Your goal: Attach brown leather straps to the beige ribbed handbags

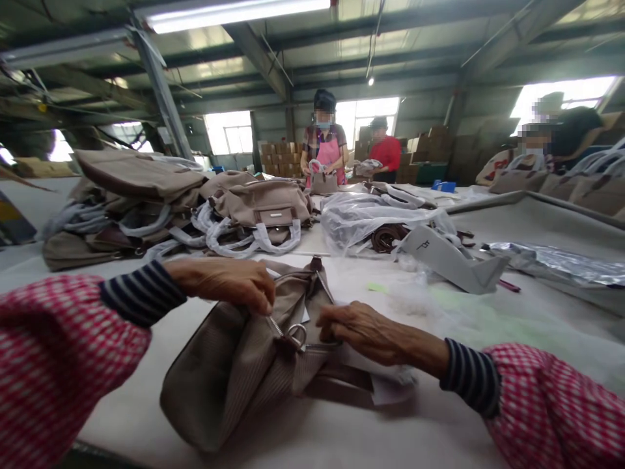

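Note:
A taupe handbag (244, 371) lies tilted on the white table in front of me, its zippered mouth partly open. My left hand (239, 283) pinches the bag's far left zipper edge. On the opposite edge of the opening, my right hand (356, 329) has its fingers curled closed on the zipper side. Between the hands sit a metal ring (297, 335) and a dark leather tab at the zipper's end. A small white tag shows inside the mouth. One brown strap (342, 381) with a pale wrapping comes out at the bag's right.
Taupe bags with wrapped handles (263, 208) are heaped at the far left. Clear plastic (351, 215), a coiled brown strap (385, 238), a grey-white piece (449, 257) and silvery film (561, 260) lie at the right. Several co-workers stand across the table, one in a pink apron (328, 153).

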`<state>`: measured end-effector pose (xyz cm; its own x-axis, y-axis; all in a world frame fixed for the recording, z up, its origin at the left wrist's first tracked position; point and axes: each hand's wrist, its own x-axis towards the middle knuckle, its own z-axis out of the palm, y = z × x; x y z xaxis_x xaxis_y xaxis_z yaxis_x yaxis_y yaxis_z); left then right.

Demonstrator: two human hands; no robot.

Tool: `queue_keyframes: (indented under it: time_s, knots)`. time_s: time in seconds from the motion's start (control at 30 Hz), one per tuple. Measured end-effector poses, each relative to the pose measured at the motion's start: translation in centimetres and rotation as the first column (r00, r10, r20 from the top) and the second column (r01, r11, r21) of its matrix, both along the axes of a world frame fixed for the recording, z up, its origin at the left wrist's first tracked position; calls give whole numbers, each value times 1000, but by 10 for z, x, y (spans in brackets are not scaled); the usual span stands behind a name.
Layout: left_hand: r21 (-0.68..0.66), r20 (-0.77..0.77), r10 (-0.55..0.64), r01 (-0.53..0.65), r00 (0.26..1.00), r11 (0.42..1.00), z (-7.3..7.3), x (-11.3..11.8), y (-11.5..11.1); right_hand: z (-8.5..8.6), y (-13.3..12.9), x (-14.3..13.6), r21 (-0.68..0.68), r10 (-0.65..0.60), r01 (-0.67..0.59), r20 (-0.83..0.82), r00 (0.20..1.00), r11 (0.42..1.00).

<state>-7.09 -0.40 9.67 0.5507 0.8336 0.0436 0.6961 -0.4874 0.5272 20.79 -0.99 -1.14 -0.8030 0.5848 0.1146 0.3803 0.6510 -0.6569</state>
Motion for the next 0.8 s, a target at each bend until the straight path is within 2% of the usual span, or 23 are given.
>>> queue_keyframes:
  time_s: [0.07,0.17,0.23,0.3,0.37,0.43,0.53,0.57,0.6,0.67,0.73,0.8]
  knots:
    - [-17,-266,-215,219,940,976,-5,17,9,-2,11,-9,-110,-91,81,-94,991,991]
    - [195,-454,-243,361,857,912,-33,41,14,-8,27,-22,-315,-259,211,-116,959,925]
    - [283,-548,-235,442,803,851,-56,44,14,-9,34,-27,-302,-300,281,-17,954,911]
    - [367,-596,-170,454,785,812,-74,34,16,-10,39,-30,-103,-287,299,118,951,949]
    - [457,-630,-72,444,773,771,-85,17,18,-14,41,-32,187,-300,258,254,919,948]
    - [513,-661,-26,477,750,713,-91,1,20,-22,43,-34,406,-311,160,339,888,900]
    - [585,-656,-26,529,754,614,-95,-6,20,-38,48,-35,597,-248,-9,346,905,802]
    - [595,-641,-44,533,766,601,-95,-4,21,-43,51,-35,647,-233,-36,325,917,761]
    - [588,-622,-68,522,780,618,-95,0,21,-47,55,-36,689,-229,-45,301,926,723]
    - [530,-557,-97,443,825,724,-93,7,23,-51,63,-39,730,-237,-28,258,937,682]
    - [465,-464,-33,275,885,842,-89,10,25,-53,73,-43,726,-253,-2,242,937,688]
    - [388,-382,59,102,922,916,-87,9,29,-53,81,-47,718,-269,13,244,932,696]
